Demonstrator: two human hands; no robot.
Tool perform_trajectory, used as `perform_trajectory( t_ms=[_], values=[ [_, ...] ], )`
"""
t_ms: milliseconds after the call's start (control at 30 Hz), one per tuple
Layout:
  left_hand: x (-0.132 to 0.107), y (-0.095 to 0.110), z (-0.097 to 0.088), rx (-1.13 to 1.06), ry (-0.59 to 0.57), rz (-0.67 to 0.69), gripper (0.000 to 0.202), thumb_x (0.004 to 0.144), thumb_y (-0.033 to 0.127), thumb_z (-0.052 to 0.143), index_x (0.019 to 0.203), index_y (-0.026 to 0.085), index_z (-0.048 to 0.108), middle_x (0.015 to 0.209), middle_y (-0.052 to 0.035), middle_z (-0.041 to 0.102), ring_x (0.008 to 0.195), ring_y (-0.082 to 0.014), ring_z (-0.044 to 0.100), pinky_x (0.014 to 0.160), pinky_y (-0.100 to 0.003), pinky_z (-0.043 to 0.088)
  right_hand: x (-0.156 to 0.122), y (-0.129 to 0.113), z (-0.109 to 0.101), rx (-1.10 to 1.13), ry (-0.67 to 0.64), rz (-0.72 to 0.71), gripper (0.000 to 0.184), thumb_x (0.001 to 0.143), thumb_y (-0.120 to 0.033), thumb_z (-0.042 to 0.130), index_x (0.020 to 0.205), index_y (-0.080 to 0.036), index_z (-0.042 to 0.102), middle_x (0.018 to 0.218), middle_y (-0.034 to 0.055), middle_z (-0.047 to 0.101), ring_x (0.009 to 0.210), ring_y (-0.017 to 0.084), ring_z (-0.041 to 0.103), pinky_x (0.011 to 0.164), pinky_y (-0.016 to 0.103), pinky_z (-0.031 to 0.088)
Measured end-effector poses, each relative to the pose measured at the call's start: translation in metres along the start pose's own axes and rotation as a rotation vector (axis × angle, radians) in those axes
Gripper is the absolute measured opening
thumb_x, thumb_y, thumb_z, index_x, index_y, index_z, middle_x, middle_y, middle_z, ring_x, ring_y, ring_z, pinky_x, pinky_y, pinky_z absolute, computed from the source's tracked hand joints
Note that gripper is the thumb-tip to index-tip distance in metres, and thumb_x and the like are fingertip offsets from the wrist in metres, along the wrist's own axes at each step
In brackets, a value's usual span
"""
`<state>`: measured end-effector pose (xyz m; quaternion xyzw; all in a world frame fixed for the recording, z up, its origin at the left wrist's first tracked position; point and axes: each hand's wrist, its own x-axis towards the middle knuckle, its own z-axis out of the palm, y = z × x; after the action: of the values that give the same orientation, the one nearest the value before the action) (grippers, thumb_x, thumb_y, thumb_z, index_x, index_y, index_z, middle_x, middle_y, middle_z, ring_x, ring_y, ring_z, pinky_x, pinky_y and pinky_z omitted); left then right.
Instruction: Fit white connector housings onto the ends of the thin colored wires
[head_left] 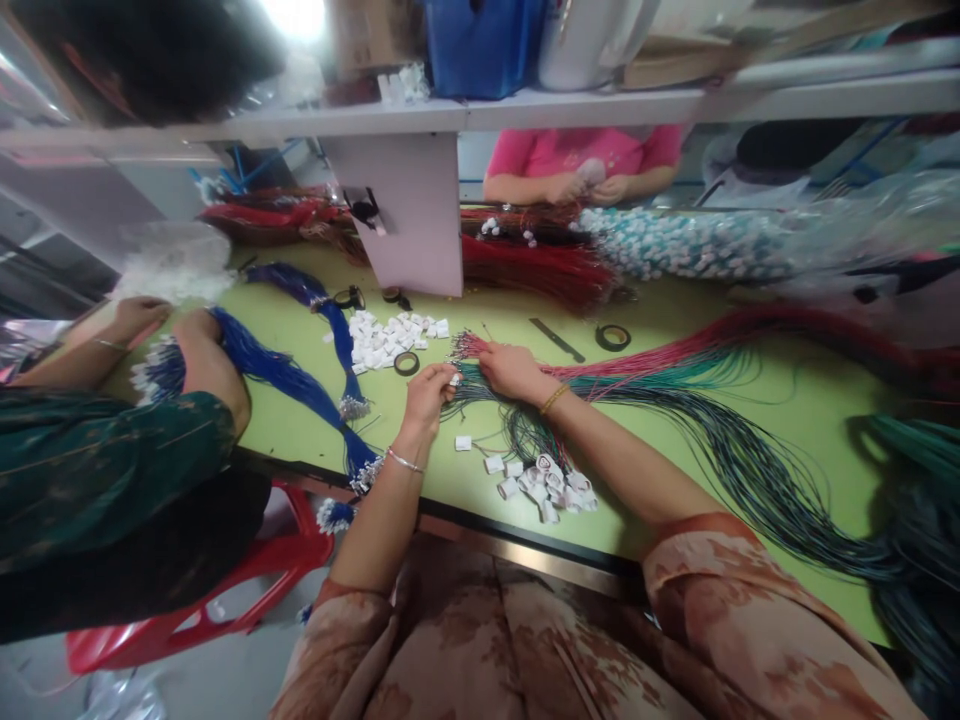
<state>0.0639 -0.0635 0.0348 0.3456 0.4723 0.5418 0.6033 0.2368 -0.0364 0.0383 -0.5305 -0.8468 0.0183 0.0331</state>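
My left hand [429,400] is closed in a pinch on a small white connector [455,380]. Beside it, my right hand [514,372] lies over the wire bundles, its fingers bent around wires near their tips. Red wires [660,352] and green wires [675,376] run off to the right from under that hand. Dark wires [720,430] curve down toward the table's right side. Just below my hands sits a heap of white connectors [541,485], some with wires attached. Exactly which wires the right fingers grip is hidden.
Behind my hands are loose white pieces [386,340], a black tape roll [613,337] and a flat blade-like tool [556,340]. Blue wire bundles [285,375] lie leftward, near a co-worker's arm [214,365]. A shelf [525,112] and an upright panel [409,215] stand beyond.
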Motion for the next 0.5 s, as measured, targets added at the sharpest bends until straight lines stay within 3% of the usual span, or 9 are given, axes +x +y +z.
perform_trajectory(
  t_ms=[133,267,367,500],
  values=[
    [-0.001,0.001,-0.001,-0.011,-0.005,-0.018,0.013,0.06,0.015,0.071,0.071,0.012,0.068,0.066,-0.0047,0.069,0.047,-0.0055,0.049,0.043,-0.016,0.035,-0.003,0.005,-0.001,0.011,0.018,-0.019,0.029,0.091,-0.025,0.042,0.111,-0.015,0.06,0.118,0.0169,0.06,0.088,0.025,0.059,0.07,0.032,0.039],
    [-0.002,0.001,0.001,-0.035,-0.012,-0.029,0.013,0.062,0.014,0.071,0.074,0.012,0.067,0.069,-0.0044,0.069,0.05,-0.0059,0.05,0.047,-0.017,0.038,-0.007,0.01,-0.007,0.148,0.116,0.076,0.028,0.093,-0.027,0.038,0.107,-0.014,0.059,0.095,0.0144,0.066,0.077,0.023,0.056,0.065,0.03,0.034],
    [-0.004,0.001,0.003,-0.086,-0.03,-0.023,0.012,0.065,0.015,0.072,0.076,0.012,0.067,0.073,-0.0046,0.069,0.054,-0.006,0.052,0.05,-0.017,0.039,-0.004,0.008,-0.012,0.368,0.195,0.086,0.024,0.092,-0.03,0.04,0.092,-0.014,0.059,0.078,0.0095,0.064,0.066,0.018,0.051,0.061,0.028,0.032],
    [-0.004,0.0,0.003,-0.182,-0.073,-0.006,0.012,0.069,0.017,0.072,0.078,0.012,0.065,0.078,-0.0046,0.068,0.058,-0.0062,0.054,0.054,-0.018,0.041,0.003,-0.003,-0.014,0.718,0.282,-0.059,0.016,0.085,-0.028,0.046,0.08,-0.016,0.057,0.07,0.0015,0.058,0.062,0.013,0.046,0.06,0.023,0.033]
  ],
)
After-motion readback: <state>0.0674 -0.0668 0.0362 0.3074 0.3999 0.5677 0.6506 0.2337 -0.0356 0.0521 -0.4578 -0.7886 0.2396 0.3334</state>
